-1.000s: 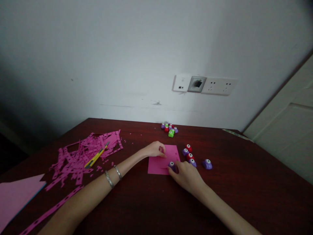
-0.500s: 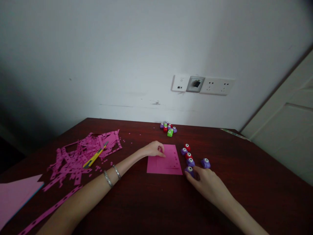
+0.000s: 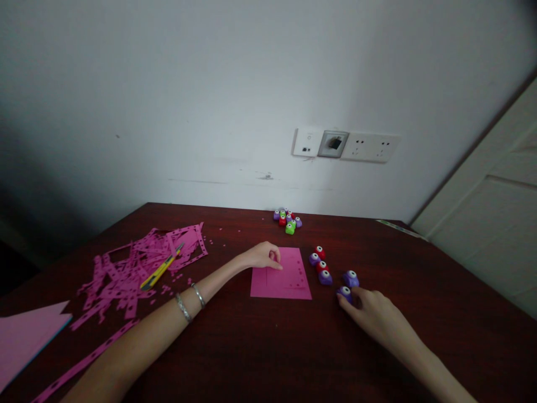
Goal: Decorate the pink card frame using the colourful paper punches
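Observation:
My left hand (image 3: 263,256) rests on a square sheet of pink paper (image 3: 285,285), fingers loosely curled and a gap between thumb and forefinger. Small punched holes run near the sheet's right side and lower edge. My right hand (image 3: 375,310) is closed around a purple craft punch (image 3: 344,293) with a white, black-dotted button. Just behind it stands another purple punch (image 3: 351,277). Between the sheet and my right hand, red and purple punches stand in a slanting row, the nearest a purple one (image 3: 324,277).
More punches, with a green one (image 3: 290,228) in front, cluster near the wall. At left lie punched pink scraps (image 3: 126,268) with a yellow utility knife (image 3: 161,271) on top. Pink sheets (image 3: 29,336) sit at the near left corner. Wall sockets (image 3: 369,146) are above the table.
My right hand has moved the purple punch rightward, away from the row's near end, to just in front of the other purple punch. My left hand stays on the paper.

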Tool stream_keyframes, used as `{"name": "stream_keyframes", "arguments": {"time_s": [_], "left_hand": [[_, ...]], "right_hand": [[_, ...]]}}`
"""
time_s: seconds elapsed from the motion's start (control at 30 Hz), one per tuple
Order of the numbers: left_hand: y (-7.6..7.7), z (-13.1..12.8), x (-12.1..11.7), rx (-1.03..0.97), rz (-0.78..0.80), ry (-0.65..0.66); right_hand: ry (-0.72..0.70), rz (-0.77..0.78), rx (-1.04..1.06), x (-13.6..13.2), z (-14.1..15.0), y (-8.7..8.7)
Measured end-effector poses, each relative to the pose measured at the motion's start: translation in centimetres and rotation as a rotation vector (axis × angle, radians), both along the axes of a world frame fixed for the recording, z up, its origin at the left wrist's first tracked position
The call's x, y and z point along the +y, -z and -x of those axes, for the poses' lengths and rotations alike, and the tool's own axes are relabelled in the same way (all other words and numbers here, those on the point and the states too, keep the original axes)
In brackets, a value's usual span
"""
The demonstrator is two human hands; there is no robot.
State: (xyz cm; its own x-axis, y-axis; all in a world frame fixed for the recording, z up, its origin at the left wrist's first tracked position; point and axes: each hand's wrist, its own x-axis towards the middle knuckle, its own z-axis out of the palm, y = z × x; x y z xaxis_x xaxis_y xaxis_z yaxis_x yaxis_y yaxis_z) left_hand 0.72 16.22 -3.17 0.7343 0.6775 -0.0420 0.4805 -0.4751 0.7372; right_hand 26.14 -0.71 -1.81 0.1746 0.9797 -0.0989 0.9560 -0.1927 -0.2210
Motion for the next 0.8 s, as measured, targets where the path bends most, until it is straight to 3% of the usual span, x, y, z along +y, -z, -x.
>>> {"name": "stream_keyframes", "arguments": {"time_s": [0.27, 0.43, 0.57, 0.8], "left_hand": [[-0.4, 0.0, -0.1, 0.012, 0.006, 0.002], [-0.5, 0.0, -0.2, 0.016, 0.000, -0.010], [-0.4, 0.0, -0.2, 0.001, -0.008, -0.003], [-0.5, 0.1, -0.2, -0.003, -0.019, 0.015]], "right_hand": [[-0.007, -0.071, -0.181, -0.7, 0.5, -0.8], [-0.226, -0.158, -0.158, -1.0, 3.8, -1.8], [-0.388, -0.205, -0.123, -0.1, 6.4, -1.2], [-0.410, -0.213, -0.192, 1.9, 7.4, 0.7]]}}
